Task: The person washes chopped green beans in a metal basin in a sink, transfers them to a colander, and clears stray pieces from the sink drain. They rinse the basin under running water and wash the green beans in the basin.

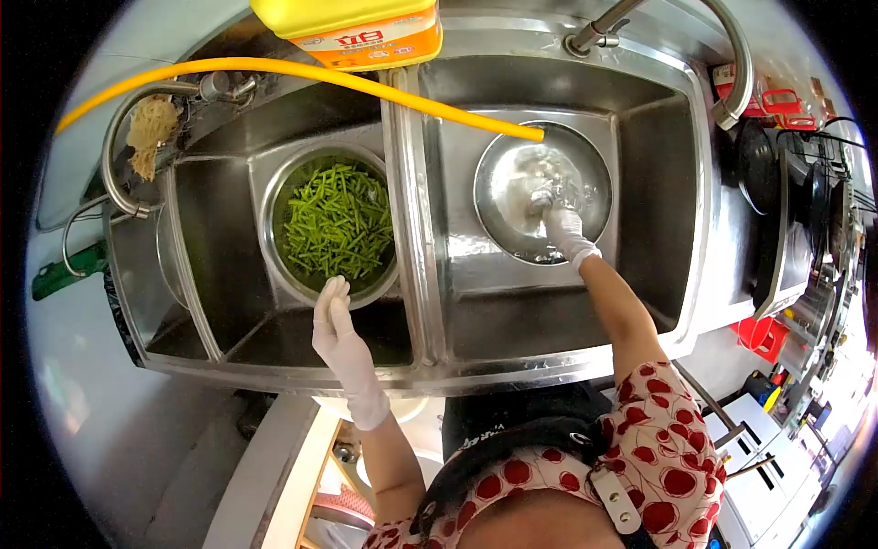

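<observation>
Cut green beans (337, 221) fill a round metal bowl (271, 240) in the middle sink basin. My left hand (340, 339), in a white glove, is at the bowl's near rim with its fingers held together; nothing shows in them. In the right basin, a second metal bowl (489, 206) holds water. My right hand (565, 231), also gloved, reaches into this bowl, its fingertips hidden by water and glare. Over the bowl's far edge hangs the end of a yellow hose (457, 115).
A yellow jug (352, 32) stands behind the basins. Curved faucets rise at the left (114, 156) and right (732, 64). A tan scrubbing pad (151, 133) lies at the back left. Black pans (759, 165) are on the right.
</observation>
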Demonstrator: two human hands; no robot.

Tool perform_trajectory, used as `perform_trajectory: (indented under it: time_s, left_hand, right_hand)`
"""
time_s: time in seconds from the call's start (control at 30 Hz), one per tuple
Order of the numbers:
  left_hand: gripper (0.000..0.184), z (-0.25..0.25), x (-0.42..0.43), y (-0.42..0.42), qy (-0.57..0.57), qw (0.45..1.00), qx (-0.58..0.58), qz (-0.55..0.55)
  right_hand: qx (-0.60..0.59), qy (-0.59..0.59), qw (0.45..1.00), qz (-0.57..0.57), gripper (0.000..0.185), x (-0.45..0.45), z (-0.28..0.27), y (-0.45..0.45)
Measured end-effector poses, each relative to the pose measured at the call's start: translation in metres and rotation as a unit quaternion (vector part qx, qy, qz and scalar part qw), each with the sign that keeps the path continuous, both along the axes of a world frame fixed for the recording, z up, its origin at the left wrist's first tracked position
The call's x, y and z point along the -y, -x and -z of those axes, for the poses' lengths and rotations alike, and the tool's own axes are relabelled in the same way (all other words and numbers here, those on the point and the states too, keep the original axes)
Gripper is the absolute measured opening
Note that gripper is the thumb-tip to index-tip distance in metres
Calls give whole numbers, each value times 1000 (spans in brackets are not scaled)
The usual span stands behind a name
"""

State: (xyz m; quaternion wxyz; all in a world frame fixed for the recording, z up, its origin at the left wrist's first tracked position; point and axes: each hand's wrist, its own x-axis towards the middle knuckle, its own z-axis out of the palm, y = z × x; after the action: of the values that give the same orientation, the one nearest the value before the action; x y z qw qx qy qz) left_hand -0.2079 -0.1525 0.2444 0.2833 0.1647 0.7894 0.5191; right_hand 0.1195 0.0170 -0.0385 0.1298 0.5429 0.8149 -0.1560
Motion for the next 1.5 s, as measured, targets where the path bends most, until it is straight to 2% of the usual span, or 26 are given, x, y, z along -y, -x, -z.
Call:
perform_trajectory:
  time_s: [0.07, 0.13, 0.2, 0.3, 0.37, 0.4, 0.47, 0.53, 0.57, 0.6, 0.63, 0.67, 0.7, 0.73, 0.77, 0.8, 0.83, 0.93, 0.97, 1.0, 1.1, 1.17, 1.33, 1.37, 1.43, 1.5]
  left_hand:
    - [33, 5, 6, 1, -11, 1000, -24, 11]
    - [30, 1, 8, 3, 3, 1000, -26, -2]
    - [27, 0, 13, 6, 4, 1000, -11, -24]
    - [31, -5, 20, 16, 2, 999, -5, -52]
    - [34, -11, 20, 18, 5, 996, 4, -85]
    - [35, -11, 22, 20, 9, 994, -17, -104]
    - [36, -10, 26, 24, 15, 988, -58, -145]
    - [37, -15, 27, 21, 42, 979, -153, -127]
    - [39, -19, 25, 15, 33, 977, -177, -118]
    - [40, -23, 20, 7, 23, 974, -198, -111]
    - [36, -32, 11, -5, -1, 977, -176, -119]
    - [34, -31, 9, -16, -7, 985, -159, -62]
    - [33, -30, 8, -28, -14, 989, -144, -6]
    - [32, -30, 3, -40, -23, 990, -130, 50]
    - [30, -25, -4, -54, -29, 988, -88, 122]
    - [30, -17, -13, -70, -35, 979, -46, 195]
    - [29, -8, -24, -88, -23, 971, -3, 239]
    - [38, 61, -46, -137, 64, 951, 152, 260]
    - [42, 78, -54, -149, 90, 951, 168, 242]
    - [45, 91, -64, -157, 116, 950, 183, 223]
    - [47, 131, -83, -164, 239, 937, 104, 234]
    - [48, 187, -76, -163, 259, 929, 94, 248]
    - [45, 232, -68, -170, 245, 935, 16, 256]
    - [43, 234, -67, -170, 264, 924, 50, 271]
    - [40, 220, -73, -170, 298, 898, 115, 302]
    - [37, 217, -74, -171, 300, 895, 137, 300]
  right_hand:
    - [-196, 58, 961, 186, 23, 1, -67, 40]
    - [-397, 1, 900, 180, 14, 13, -133, 76]
    - [-542, 78, 824, 143, 10, 23, -213, 118]
    - [-617, 97, 781, 12, 14, 36, -287, 182]
    - [-642, 178, 745, -32, 31, 40, -295, 215]
    - [-595, 288, 750, -26, 38, 34, -306, 216]
    - [-606, 66, 791, -52, 36, 22, -290, 203]
    - [-557, 106, 816, 112, 27, 11, -277, 159]
    - [-473, -4, 874, 113, 22, 1, -245, 131]
    - [-467, -80, 858, 198, 20, -3, -200, 99]
    - [-392, -45, 864, 313, 24, -8, -182, 67]
    - [-314, -91, 897, 297, 32, -13, -151, 28]
    - [-126, -64, 925, 352, 43, -19, -116, -3]
    - [-109, -145, 882, 434, 51, -6, -78, -31]
    - [-94, -98, 859, 494, 56, 0, -67, -48]
    - [-213, 107, 801, 549, 53, 1, -63, -66]
    - [-455, 298, 643, 539, 50, 14, 64, -134]
    - [-309, 304, 692, 577, 30, 22, 39, -118]
    - [-96, 271, 928, 236, 21, 34, 74, -128]
    - [153, 43, 982, -100, 17, 46, 112, -138]
    - [123, 169, 978, 5, 15, 33, 58, -131]
    - [127, 186, 974, -8, 15, 30, 48, -136]
    - [70, 187, 973, -119, 15, 39, 34, -172]
    - [36, 201, 975, -85, 15, 45, 28, -181]
    - [-79, 292, 906, 297, 19, 44, 16, -176]
    - [-182, 333, 677, 630, 25, 46, 5, -167]
